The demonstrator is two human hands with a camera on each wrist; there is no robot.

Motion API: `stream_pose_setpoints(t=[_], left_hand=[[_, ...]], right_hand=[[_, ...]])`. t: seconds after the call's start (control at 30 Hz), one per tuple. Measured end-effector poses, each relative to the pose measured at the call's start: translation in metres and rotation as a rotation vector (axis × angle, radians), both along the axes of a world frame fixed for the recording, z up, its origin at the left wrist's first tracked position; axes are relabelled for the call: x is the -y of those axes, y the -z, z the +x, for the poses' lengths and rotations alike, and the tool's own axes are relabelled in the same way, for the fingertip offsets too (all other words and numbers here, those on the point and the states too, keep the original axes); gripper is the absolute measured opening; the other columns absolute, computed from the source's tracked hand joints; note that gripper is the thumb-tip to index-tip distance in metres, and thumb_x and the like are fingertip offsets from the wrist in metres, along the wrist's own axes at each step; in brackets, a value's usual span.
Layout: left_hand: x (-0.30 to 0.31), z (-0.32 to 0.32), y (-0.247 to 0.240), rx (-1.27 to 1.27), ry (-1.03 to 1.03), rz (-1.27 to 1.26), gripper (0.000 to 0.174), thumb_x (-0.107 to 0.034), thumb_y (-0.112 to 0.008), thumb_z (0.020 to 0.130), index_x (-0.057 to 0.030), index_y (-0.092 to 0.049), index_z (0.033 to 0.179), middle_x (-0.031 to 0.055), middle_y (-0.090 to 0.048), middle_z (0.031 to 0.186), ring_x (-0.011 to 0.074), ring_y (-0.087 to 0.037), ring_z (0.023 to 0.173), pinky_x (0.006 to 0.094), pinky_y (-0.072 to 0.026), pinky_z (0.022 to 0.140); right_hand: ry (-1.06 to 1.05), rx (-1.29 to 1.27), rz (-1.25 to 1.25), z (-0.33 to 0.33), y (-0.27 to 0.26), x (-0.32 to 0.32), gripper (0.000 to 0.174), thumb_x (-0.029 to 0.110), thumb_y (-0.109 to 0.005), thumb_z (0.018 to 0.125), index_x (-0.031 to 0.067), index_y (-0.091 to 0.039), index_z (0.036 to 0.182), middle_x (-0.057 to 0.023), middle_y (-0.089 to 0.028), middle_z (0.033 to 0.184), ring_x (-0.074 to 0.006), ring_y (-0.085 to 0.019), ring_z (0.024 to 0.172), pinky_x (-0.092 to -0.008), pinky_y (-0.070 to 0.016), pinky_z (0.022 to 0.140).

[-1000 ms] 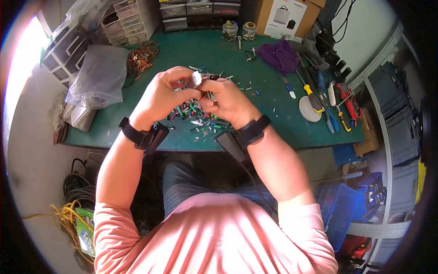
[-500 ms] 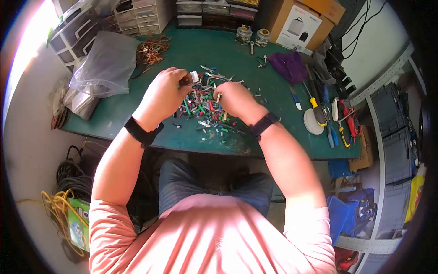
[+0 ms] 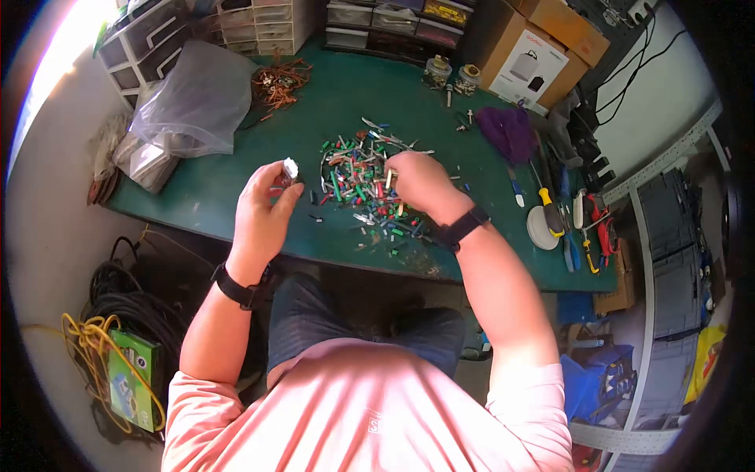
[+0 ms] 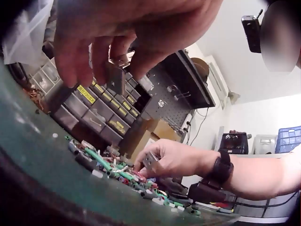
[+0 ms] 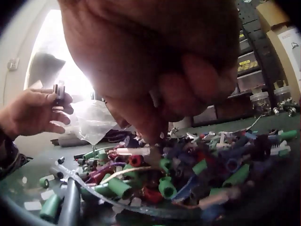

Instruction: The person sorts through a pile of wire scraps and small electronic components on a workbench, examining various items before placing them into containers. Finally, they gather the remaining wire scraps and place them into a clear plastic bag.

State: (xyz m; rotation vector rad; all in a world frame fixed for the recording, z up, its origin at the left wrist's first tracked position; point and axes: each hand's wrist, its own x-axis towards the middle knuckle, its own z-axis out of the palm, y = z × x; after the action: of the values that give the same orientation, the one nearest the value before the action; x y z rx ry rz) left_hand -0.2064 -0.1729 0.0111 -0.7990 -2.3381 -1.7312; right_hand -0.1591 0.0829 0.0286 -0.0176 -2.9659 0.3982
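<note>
My left hand (image 3: 261,216) holds a small block with a white end (image 3: 291,167) between thumb and fingers, left of the pile and above the table's front part. In the left wrist view the block (image 4: 116,77) shows a shiny metallic side. My right hand (image 3: 425,187) is curled over the right side of a pile of small coloured sleeves and wire bits (image 3: 346,179). Its fingertips (image 5: 153,134) reach down into the pieces. A small flat metal piece with holes (image 4: 151,161) sticks out from its grip; what the fingertips touch is hidden.
The green table (image 3: 212,185) carries a plastic bag (image 3: 197,98), a copper wire tangle (image 3: 281,81), a purple cloth (image 3: 507,134), two jars (image 3: 437,72) and a cardboard box (image 3: 531,63). Several hand tools, among them a yellow-handled screwdriver (image 3: 548,208), lie right. Drawer units (image 3: 393,21) stand behind.
The hands were together over the pile and have parted. My left hand has drawn back left with the block, while the right hand has gone down to the pile's right side.
</note>
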Motion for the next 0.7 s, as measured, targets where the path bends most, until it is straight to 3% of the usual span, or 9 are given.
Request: stream_pose_setpoints(t=[0.17, 0.27, 0.37, 0.47, 0.5, 0.53, 0.63, 0.67, 0.7], left_hand=[[-0.001, 0.009, 0.02, 0.035, -0.073, 0.073, 0.027, -0.004, -0.062, 0.085, 0.0, -0.058, 0.112, 0.0047, -0.061, 0.098, 0.012, -0.058, 0.089, 0.0259, -0.0462, 0.08], [-0.002, 0.014, 0.021, -0.099, -0.12, 0.05, 0.026, -0.003, -0.061, 0.085, 0.0008, -0.058, 0.111, 0.0079, -0.06, 0.102, 0.0167, -0.058, 0.093, 0.0277, -0.0461, 0.083], [-0.001, 0.016, 0.022, -0.206, -0.162, -0.001, 0.026, -0.002, -0.061, 0.084, 0.0012, -0.058, 0.11, 0.0104, -0.059, 0.106, 0.021, -0.057, 0.097, 0.0294, -0.0458, 0.085], [0.0, 0.015, 0.028, -0.237, -0.198, -0.033, 0.027, -0.001, -0.061, 0.083, 0.001, -0.057, 0.11, 0.0124, -0.059, 0.107, 0.0238, -0.057, 0.098, 0.0309, -0.0454, 0.086], [0.0, 0.015, 0.029, -0.239, -0.198, -0.031, 0.027, -0.001, -0.061, 0.083, 0.001, -0.057, 0.11, 0.0124, -0.059, 0.107, 0.0238, -0.057, 0.098, 0.0309, -0.0454, 0.086], [0.0, 0.015, 0.03, -0.252, -0.212, -0.035, 0.029, -0.002, -0.062, 0.082, 0.0008, -0.057, 0.11, 0.0137, -0.058, 0.106, 0.0274, -0.055, 0.098, 0.0342, -0.0442, 0.088], [0.001, 0.016, 0.033, -0.302, -0.247, -0.06, 0.031, -0.002, -0.062, 0.08, 0.0006, -0.057, 0.11, 0.0156, -0.058, 0.106, 0.0318, -0.054, 0.099, 0.0379, -0.0427, 0.089], [0.001, 0.017, 0.034, -0.339, -0.276, -0.087, 0.031, -0.002, -0.062, 0.081, 0.0007, -0.057, 0.111, 0.0161, -0.058, 0.107, 0.0325, -0.053, 0.1, 0.0383, -0.0425, 0.09], [0.001, 0.019, 0.033, -0.338, -0.283, -0.094, 0.03, 0.0, -0.06, 0.082, 0.0001, -0.056, 0.111, 0.0161, -0.058, 0.109, 0.0321, -0.054, 0.104, 0.0372, -0.0423, 0.091]], right_hand=[[0.029, 0.075, -0.149, 0.001, -0.003, -0.01, 0.019, 0.001, -0.058, 0.072, 0.0043, -0.068, 0.088, -0.0197, -0.065, 0.085, -0.0361, -0.062, 0.081, -0.0418, -0.049, 0.072], [0.035, 0.052, -0.319, -0.001, -0.001, -0.015, 0.014, 0.003, -0.06, 0.076, 0.0017, -0.068, 0.088, -0.0179, -0.066, 0.08, -0.0294, -0.063, 0.076, -0.0376, -0.0486, 0.07], [0.007, 0.044, -0.446, 0.0, -0.001, -0.017, 0.01, 0.007, -0.065, 0.08, -0.0001, -0.068, 0.086, -0.0118, -0.064, 0.074, -0.0147, -0.056, 0.07, -0.0301, -0.0454, 0.067], [-0.002, -0.033, -0.558, 0.001, -0.002, -0.02, 0.014, 0.008, -0.065, 0.078, -0.0001, -0.069, 0.089, -0.0178, -0.066, 0.077, -0.0207, -0.059, 0.068, -0.0329, -0.0468, 0.066], [0.02, -0.036, -0.57, 0.001, -0.004, -0.021, 0.013, 0.008, -0.065, 0.08, -0.0005, -0.069, 0.089, -0.0126, -0.066, 0.075, -0.0144, -0.056, 0.068, -0.0304, -0.0458, 0.065], [0.021, -0.038, -0.567, 0.001, -0.007, -0.022, 0.013, 0.008, -0.065, 0.08, -0.0005, -0.069, 0.089, -0.0126, -0.066, 0.075, -0.0144, -0.056, 0.068, -0.0304, -0.0458, 0.065], [0.105, 0.018, -0.872, 0.001, -0.014, -0.024, 0.011, 0.011, -0.061, 0.089, 0.0014, -0.066, 0.09, 0.0041, -0.049, 0.063, -0.0031, -0.039, 0.052, -0.022, -0.0289, 0.046], [0.111, 0.018, -0.868, 0.002, -0.018, -0.027, 0.011, 0.011, -0.061, 0.089, 0.0014, -0.066, 0.09, 0.0041, -0.049, 0.063, -0.0031, -0.039, 0.052, -0.022, -0.0289, 0.046], [0.157, 0.081, -1.017, 0.003, -0.023, -0.03, 0.012, 0.013, -0.062, 0.088, 0.0015, -0.066, 0.089, 0.0035, -0.051, 0.063, -0.0047, -0.04, 0.051, -0.0225, -0.0309, 0.046]])
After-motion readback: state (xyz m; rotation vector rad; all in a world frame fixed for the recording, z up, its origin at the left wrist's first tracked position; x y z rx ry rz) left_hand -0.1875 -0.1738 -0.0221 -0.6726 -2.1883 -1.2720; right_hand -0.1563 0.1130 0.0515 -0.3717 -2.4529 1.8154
